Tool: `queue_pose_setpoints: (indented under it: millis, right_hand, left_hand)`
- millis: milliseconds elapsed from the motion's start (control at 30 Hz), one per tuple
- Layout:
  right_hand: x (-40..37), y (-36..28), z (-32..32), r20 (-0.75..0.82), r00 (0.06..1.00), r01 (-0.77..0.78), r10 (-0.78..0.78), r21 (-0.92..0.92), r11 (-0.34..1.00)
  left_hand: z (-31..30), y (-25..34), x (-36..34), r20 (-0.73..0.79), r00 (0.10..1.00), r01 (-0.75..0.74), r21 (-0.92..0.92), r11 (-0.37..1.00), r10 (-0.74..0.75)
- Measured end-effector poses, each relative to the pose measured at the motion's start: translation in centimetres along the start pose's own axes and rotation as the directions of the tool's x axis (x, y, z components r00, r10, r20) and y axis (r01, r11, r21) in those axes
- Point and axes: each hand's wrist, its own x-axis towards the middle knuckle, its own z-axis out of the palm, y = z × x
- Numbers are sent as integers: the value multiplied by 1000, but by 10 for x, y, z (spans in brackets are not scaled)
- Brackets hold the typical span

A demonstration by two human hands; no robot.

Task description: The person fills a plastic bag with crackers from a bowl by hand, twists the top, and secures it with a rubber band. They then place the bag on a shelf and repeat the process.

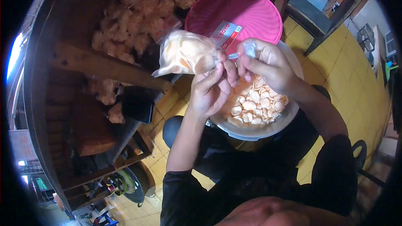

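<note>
A clear plastic bag (pixel 186 54) full of pale round crackers is held up above a basin. My left hand (pixel 211 88) pinches the bag's gathered neck with thumb and fingers. Close beside it, my right hand (pixel 268 65) is closed on the twisted top end of the same bag, with some crumpled plastic (pixel 250 49) showing above the fingers. Below both hands, loose crackers (pixel 255 106) lie in the grey basin (pixel 247 134), partly hidden by my hands.
A pink ribbed tray (pixel 261 12) rests at the basin's far side, with a labelled plastic packet (pixel 226 35) on it. Many filled bags (pixel 138 12) are piled on the wooden bench at left. A dark phone-like object (pixel 137 109) lies on the bench edge, above yellow floor tiles (pixel 335 96).
</note>
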Motion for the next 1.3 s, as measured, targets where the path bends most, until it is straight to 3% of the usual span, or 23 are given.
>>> queue_pose_setpoints:
  millis: [67, 100, 133, 167, 200, 267, 300, 333, 400, 533, 567, 633, 667, 733, 767, 833, 867, 933, 1067, 1133, 1167, 1233, 1300]
  right_hand:
    - [1, 4, -6, -43, 999, -1, 1, 11, 1000]
    - [0, 3, -6, -73, 970, 179, -230, -419, 890]
    - [-1, 1, -6, 2, 898, 284, -441, -766, 576]
    - [-1, -7, -10, 202, 841, 353, -501, -908, 227]
    - [-2, -13, -9, 201, 842, 352, -501, -908, 227]
    - [-4, -22, -10, 559, 681, 519, -473, -824, -226]
    - [-3, -24, -10, 634, 659, 576, -404, -771, -270]
    - [-3, -20, -9, 635, 660, 574, -403, -771, -275]
    - [-5, -7, -8, 525, 756, 538, -391, -838, -84]
    - [-5, -7, -7, 632, 720, 607, -286, -774, -180]
    - [-5, -2, -6, 631, 722, 606, -285, -775, -181]
    - [-3, 10, -4, 658, 698, 640, -283, -750, -165]
    - [-4, 11, -5, 658, 699, 641, -279, -750, -164]
    - [-4, 13, -7, 526, 813, 510, -249, -850, -132]
    - [-2, 14, -8, 527, 814, 512, -242, -849, -127]
    - [0, 16, -9, 320, 922, 340, -219, -938, 60]
    - [0, 19, -9, 324, 922, 344, -213, -937, 61]
    - [2, 24, -9, 168, 936, 276, -310, -897, 345]
    - [3, 14, -6, 77, 961, 209, -266, -832, 514]
    - [1, 10, 2, -11, 959, 187, -284, -728, 659]
    - [2, 11, 0, -12, 959, 187, -285, -727, 661]
    - [3, 13, -4, 91, 898, 358, -430, -720, 594]
    - [0, 11, -5, 49, 925, 305, -378, -691, 655]
  left_hand:
    - [-12, -1, 1, 64, 998, 5, -84, 996, 0]
    - [-16, -2, 4, 85, 996, -14, 8, 1000, 14]
    - [-19, -4, 7, 108, 994, -38, 99, 994, 27]
    - [-22, -7, 9, 85, 996, -53, 231, 972, 34]
    - [-22, -5, 8, 85, 996, -52, 231, 972, 33]
    - [-21, 1, 4, 50, 983, 132, 489, 862, -179]
    - [-21, 0, 2, 29, 980, 147, 561, 815, -197]
    - [-21, 3, 1, 34, 980, 144, 561, 815, -197]
    - [-19, 14, 1, -57, 957, 219, 782, 583, -284]
    - [-29, 19, -4, -87, 960, 174, 931, 322, -267]
    - [-37, 19, -4, -86, 959, 174, 930, 323, -269]
    - [-46, 19, -4, -2, 959, 18, 998, 54, -283]
    - [-48, 16, -5, -2, 959, 19, 998, 58, -283]
    - [-31, 13, -7, 179, 983, -184, 959, -217, -41]
    - [-27, 13, -6, 172, 984, -177, 961, -211, -40]
    - [-24, 13, -3, 380, 922, -310, 844, -437, 80]
    - [-26, 13, -1, 375, 923, -305, 848, -434, 85]
    - [-28, 15, 3, 513, 849, -423, 805, -415, 130]
    - [-25, 10, 6, 537, 815, -436, 814, -383, 215]
    - [-24, 9, 3, 371, 885, -380, 925, -23, 279]
    - [-24, 9, 3, 371, 886, -380, 925, -25, 277]
    - [-25, 8, 3, 308, 925, -358, 904, 236, 224]
    - [-24, 7, 3, 322, 922, -362, 914, 184, 215]
